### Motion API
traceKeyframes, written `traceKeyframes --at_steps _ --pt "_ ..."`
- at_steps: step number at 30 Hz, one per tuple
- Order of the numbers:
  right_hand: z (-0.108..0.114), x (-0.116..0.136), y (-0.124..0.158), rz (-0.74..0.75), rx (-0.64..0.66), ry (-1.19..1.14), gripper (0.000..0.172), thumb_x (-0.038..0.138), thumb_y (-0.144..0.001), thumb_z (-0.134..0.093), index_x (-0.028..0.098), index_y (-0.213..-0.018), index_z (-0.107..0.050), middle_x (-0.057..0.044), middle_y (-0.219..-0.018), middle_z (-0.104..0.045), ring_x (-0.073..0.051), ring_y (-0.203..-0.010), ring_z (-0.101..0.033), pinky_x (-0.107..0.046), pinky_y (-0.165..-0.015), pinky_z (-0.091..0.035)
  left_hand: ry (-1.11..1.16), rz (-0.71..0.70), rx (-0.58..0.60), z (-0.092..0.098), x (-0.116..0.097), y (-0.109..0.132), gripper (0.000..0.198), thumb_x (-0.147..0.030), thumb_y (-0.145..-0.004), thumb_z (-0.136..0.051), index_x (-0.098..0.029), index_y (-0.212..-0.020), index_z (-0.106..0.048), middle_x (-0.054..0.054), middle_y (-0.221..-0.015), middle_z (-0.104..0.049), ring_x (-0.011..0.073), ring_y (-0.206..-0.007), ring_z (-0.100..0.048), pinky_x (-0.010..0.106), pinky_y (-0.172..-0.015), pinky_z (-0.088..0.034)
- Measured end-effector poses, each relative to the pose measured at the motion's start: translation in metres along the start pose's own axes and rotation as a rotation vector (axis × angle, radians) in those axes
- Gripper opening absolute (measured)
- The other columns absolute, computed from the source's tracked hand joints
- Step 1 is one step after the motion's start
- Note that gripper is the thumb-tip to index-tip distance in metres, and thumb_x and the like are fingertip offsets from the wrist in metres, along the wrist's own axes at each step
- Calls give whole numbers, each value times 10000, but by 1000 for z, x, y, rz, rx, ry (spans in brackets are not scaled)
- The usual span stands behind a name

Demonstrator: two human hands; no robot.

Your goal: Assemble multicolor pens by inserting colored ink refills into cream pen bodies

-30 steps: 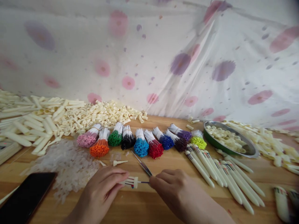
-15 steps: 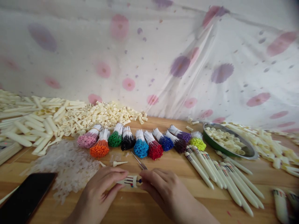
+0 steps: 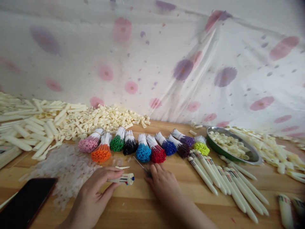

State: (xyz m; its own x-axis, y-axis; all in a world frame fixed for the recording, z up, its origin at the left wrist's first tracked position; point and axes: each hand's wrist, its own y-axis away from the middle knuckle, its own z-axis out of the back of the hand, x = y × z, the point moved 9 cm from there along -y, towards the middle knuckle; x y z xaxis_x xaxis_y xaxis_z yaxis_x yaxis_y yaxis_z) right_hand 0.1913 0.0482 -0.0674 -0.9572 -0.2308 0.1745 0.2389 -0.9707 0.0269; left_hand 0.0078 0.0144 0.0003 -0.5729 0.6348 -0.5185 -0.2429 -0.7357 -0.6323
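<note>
My left hand (image 3: 95,190) pinches a cream multicolor pen (image 3: 122,179) between thumb and fingers. Its slotted end points right, with a blue tip and small red and blue bits showing; the rest of it is hidden in the hand. My right hand (image 3: 163,184) rests low over the table, its thumb and fingers closed on the near end of thin metal tweezers (image 3: 141,163). Just beyond the pen lies a small cream pointed piece (image 3: 122,167). Bundles of refills stand in a row behind the hands, among them light blue (image 3: 143,152), red (image 3: 158,154) and orange (image 3: 101,154).
Several cream pens (image 3: 235,187) lie to the right, below a green-sided metal bowl (image 3: 257,158) of cream parts. At left are a black phone (image 3: 26,203), a heap of clear plastic bits (image 3: 69,168) and piled cream tubes (image 3: 33,130). A patterned sheet (image 3: 152,57) hangs behind.
My right hand has left the pen's end and moved down onto the tweezers. The left hand has shifted slightly left with the pen, whose end now shows uncovered.
</note>
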Motion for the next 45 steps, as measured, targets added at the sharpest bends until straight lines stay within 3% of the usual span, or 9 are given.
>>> traceKeyframes --at_steps 3,7,10,12,14,20,31,38,45 --pt "-1 -7 -3 -17 -15 -70 122 68 -818 -512 170 -878 -542 -120 -891 -660 -245 -819 -641 -289 -642 -461 -24 -9 -14 1 2 -1 175 -161 -830 -550 -265 -955 -615 -18 -911 -711 122 -875 -661 209 -820 -508" --pt "14 -17 -4 -20 -65 -226 158 97 -872 -422 175 -992 -489 -78 -882 -663 -173 -768 -642 -241 -650 -461 -48 -3 -28 4 10 0 163 -166 -845 -532 -248 -961 -612 4 -941 -707 142 -879 -665 242 -804 -517" --pt "27 -12 0 29 -125 -549 94 205 -899 -402 186 -934 -487 -39 -818 -635 -145 -743 -607 -229 -669 -463 -62 4 -41 5 14 1 165 -164 -845 -532 -241 -971 -604 13 -951 -701 153 -886 -664 263 -802 -520" --pt "32 -6 6 39 -162 -825 104 283 -867 -453 193 -830 -489 -12 -723 -590 -139 -658 -559 -227 -608 -451 -75 -6 -43 5 13 1 172 -158 -842 -533 -237 -977 -604 14 -945 -696 153 -886 -658 265 -808 -515" --pt "34 1 12 38 -180 -956 149 337 -822 -512 193 -786 -502 1 -685 -558 -128 -604 -507 -220 -556 -416 -93 -27 -48 5 8 0 179 -146 -840 -530 -231 -975 -610 13 -931 -693 151 -886 -651 261 -817 -507" --pt "34 16 23 6 -116 -962 230 395 -789 -537 181 -708 -515 18 -592 -511 -106 -531 -399 -212 -486 -302 -111 -81 -85 8 -3 -2 182 -115 -838 -528 -223 -959 -609 11 -920 -685 140 -873 -639 245 -823 -494" --pt "20 19 22 -79 20 -953 268 431 -763 -524 175 -684 -514 -14 -605 -564 -113 -533 -418 -224 -501 -301 -112 -122 -60 6 -10 -2 201 -78 -838 -521 -210 -967 -603 22 -932 -674 136 -895 -622 243 -831 -486" --pt "29 19 21 -12 -49 -914 224 352 -794 -523 174 -658 -526 5 -565 -563 -97 -508 -421 -200 -475 -300 -110 -121 -75 7 -13 -4 196 -89 -833 -525 -220 -952 -611 16 -908 -691 138 -868 -644 248 -820 -506" --pt "53 25 25 163 -188 -734 186 261 -819 -520 182 -652 -532 25 -549 -543 -90 -492 -440 -186 -451 -317 -98 -112 -24 4 -12 -2 204 -156 -849 -536 -240 -1015 -621 26 -934 -716 167 -861 -675 279 -783 -540"
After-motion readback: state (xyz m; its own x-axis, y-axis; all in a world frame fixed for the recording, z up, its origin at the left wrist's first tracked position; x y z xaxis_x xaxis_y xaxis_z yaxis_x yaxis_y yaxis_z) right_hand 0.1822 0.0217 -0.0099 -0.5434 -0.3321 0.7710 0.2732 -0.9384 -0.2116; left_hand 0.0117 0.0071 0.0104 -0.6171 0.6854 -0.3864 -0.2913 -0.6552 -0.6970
